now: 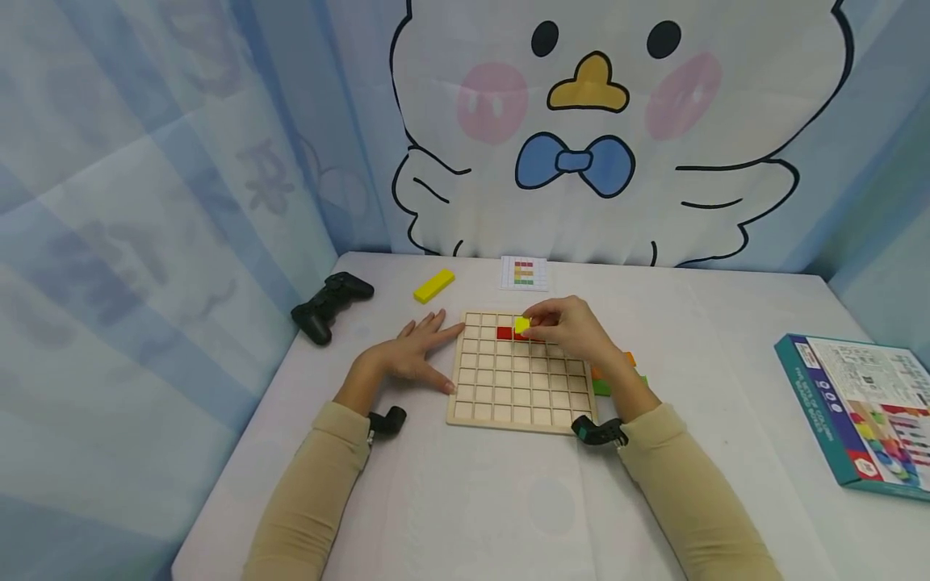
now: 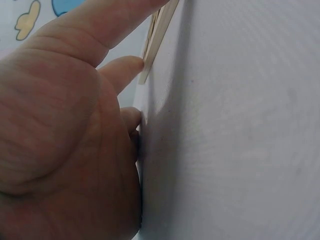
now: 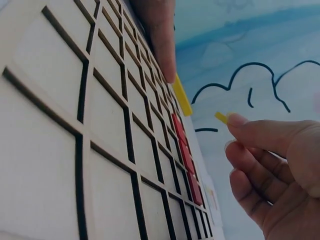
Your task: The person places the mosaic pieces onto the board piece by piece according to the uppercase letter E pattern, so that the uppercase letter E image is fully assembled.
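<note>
My right hand [image 1: 574, 329] pinches a small yellow tile [image 1: 521, 324] between thumb and fingertips. The tile is close over the wooden grid board [image 1: 501, 395], near its far edge. In the right wrist view the same yellow tile [image 3: 220, 118] shows off the board's surface, and a row of red tiles [image 3: 187, 159] lies in the grid. From the head view, part of the red row [image 1: 504, 332] is hidden by the right hand. With fingers spread, my left hand [image 1: 412, 355] rests at the board's left side, its thumb and a finger touching the edge.
A yellow bar-shaped stack [image 1: 433, 286] lies beyond the left hand, with a black game controller [image 1: 330, 305] farther left. Behind the board is a card with a coloured pattern [image 1: 524, 273]. Green pieces [image 1: 601, 388] sit partly under the right forearm. A flat box [image 1: 865, 415] lies far right.
</note>
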{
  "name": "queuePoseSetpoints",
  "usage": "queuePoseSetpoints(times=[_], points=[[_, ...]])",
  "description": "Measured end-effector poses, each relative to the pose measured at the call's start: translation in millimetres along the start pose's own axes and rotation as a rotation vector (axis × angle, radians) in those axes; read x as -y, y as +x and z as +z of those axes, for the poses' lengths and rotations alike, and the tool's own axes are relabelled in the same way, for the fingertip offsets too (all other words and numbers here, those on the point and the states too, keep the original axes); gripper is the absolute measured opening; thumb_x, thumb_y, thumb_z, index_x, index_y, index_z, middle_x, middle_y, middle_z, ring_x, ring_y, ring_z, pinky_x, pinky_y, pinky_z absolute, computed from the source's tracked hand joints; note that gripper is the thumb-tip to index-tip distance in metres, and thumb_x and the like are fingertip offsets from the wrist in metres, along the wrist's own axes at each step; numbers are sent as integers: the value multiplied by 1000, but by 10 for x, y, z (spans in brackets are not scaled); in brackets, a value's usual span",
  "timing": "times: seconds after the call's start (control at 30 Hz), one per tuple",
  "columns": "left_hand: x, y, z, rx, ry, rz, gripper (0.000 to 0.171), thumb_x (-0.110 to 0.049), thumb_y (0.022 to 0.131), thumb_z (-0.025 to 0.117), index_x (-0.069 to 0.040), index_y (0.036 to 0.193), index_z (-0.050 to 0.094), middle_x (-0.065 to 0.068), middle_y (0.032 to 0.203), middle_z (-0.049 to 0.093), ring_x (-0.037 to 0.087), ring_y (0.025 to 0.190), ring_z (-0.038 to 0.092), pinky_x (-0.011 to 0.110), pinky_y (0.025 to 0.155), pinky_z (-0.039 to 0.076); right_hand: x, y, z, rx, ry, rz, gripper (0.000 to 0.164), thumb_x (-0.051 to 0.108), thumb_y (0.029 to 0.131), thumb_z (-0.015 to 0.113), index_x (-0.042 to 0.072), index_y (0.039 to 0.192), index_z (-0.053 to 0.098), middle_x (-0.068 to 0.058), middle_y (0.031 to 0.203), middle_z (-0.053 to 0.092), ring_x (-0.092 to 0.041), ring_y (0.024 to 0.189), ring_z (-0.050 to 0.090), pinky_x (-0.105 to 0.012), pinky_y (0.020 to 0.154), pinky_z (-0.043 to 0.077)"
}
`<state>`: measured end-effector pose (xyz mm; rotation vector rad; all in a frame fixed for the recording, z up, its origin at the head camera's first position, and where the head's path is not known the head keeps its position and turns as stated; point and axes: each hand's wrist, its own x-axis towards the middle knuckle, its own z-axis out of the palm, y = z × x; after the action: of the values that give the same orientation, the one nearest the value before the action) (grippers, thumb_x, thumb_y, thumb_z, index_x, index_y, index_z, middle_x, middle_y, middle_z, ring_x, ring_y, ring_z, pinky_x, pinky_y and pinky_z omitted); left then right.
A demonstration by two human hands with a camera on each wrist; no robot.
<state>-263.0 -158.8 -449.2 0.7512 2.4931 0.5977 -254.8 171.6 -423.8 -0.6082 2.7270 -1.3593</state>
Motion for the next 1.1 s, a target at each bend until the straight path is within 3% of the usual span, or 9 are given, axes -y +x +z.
queuePoseSetpoints(times=[0.27, 0.5, 1.1], points=[[1, 6, -5, -1, -1, -1, 116, -62, 79, 83, -35, 168, 14, 10, 175, -14, 26, 162, -16, 52, 130, -11, 30, 115, 139, 98, -62, -24, 23, 10, 85, 86, 3, 106, 80, -6, 88, 74, -18, 73, 60, -25, 66, 50], [-13, 5, -4, 4, 1, -9, 116, -63, 79, 82, -35, 168, 13, 10, 175, -14, 27, 162, -16, 53, 130, -11, 19, 146, 236, 163, -98, -20, 20, 14, 88, 85, 4, 105, 80, -4, 85, 71, -17, 73, 58, -27, 67, 48], [-3, 28, 9, 4, -4, -26, 116, -64, 78, 82, -37, 168, 14, 9, 176, -14, 27, 162, -17, 53, 130, -12, 42, 145, 291, 207, -154, -9, 23, 16, 88, 84, 5, 107, 79, -3, 85, 71, -16, 75, 59, -30, 72, 49]])
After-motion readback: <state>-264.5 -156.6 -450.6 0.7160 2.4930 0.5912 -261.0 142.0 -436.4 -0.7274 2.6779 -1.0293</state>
